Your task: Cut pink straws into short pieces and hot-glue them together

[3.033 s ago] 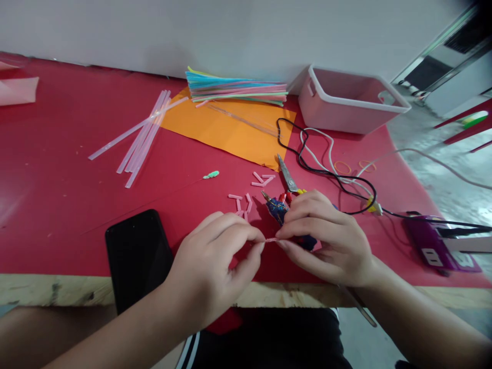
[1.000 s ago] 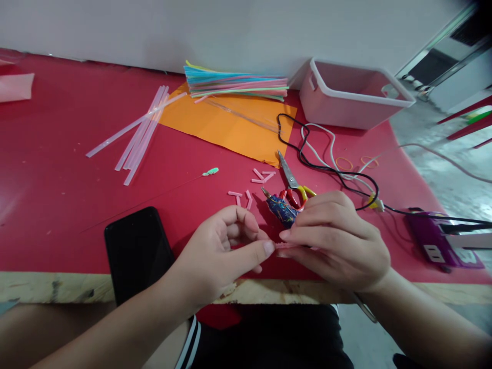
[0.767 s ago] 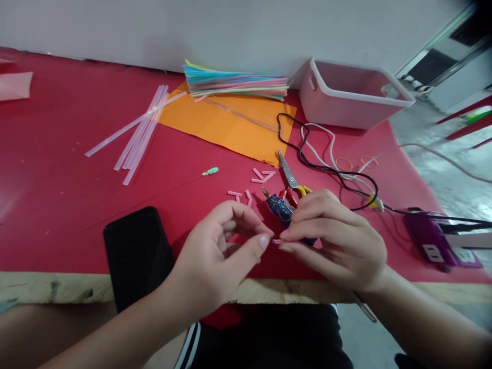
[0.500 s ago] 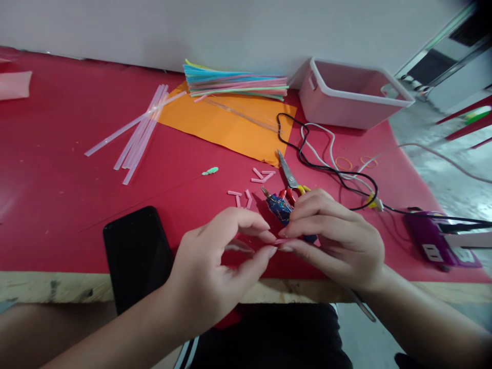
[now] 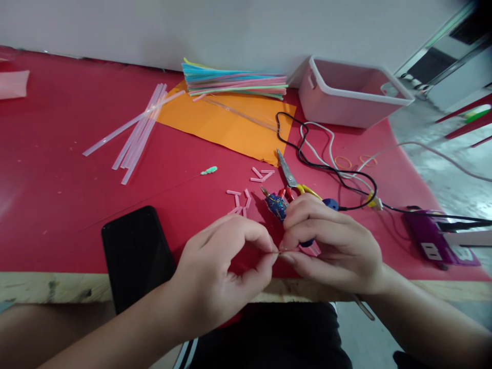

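Observation:
My left hand (image 5: 230, 261) and my right hand (image 5: 334, 238) meet low over the front of the red table, thumb and forefinger pinched on each. A tiny, thin, brownish thing shows between the fingertips, too small to name. Just behind my right hand lies a blue speckled tool (image 5: 275, 205) with a pointed metal tip, partly covered by the fingers. Scissors (image 5: 286, 169) with red and yellow handles lie beyond it. Short pink straw pieces (image 5: 247, 199) are scattered behind my left hand, with others (image 5: 262, 176) farther back. More pink pieces (image 5: 314, 249) show beneath my right hand.
A black phone (image 5: 136, 251) overhangs the front edge at left. Long pink straws (image 5: 140, 133), orange paper (image 5: 230, 128), a bundle of coloured straws (image 5: 234, 82) and a pink bin (image 5: 338, 102) lie behind. Cables (image 5: 323, 166) run right to a purple power strip (image 5: 434, 238).
My pinched fingertips have moved slightly lower. The pink piece seen between them earlier no longer shows there; a thin brownish thing does. More pink pieces are visible beside both hands.

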